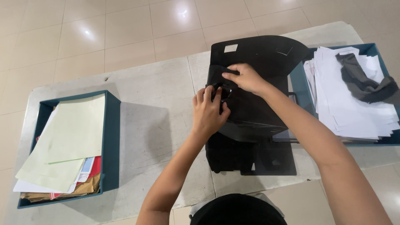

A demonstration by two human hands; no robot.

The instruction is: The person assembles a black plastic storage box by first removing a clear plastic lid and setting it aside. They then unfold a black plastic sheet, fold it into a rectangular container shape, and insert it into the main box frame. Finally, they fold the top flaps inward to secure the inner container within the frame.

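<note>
A: Beige floor tiles (125, 29) up top, pale stone table (158, 125) across the mid frame. What's on it?

B: Black printer (254, 83), center-right of frame. Matte black, curved paper flap raised at the back w/ a small white sticker, flat black tray sticking out toward the bottom.

A: Hands?

B: Left hand (208, 112) at the printer's front-left corner, fingers curled round a small black part. Right hand (246, 77) just above it, thumb & fingers pinched on the top edge. Both closed on the printer.

A: Sides?

B: Teal tray (110, 137) lower left w/ pale green sheets (71, 137) over mixed papers. Another teal tray (371, 50) upper right, white paper stack (354, 108) w/ a grey cloth (366, 83) on top.
</note>
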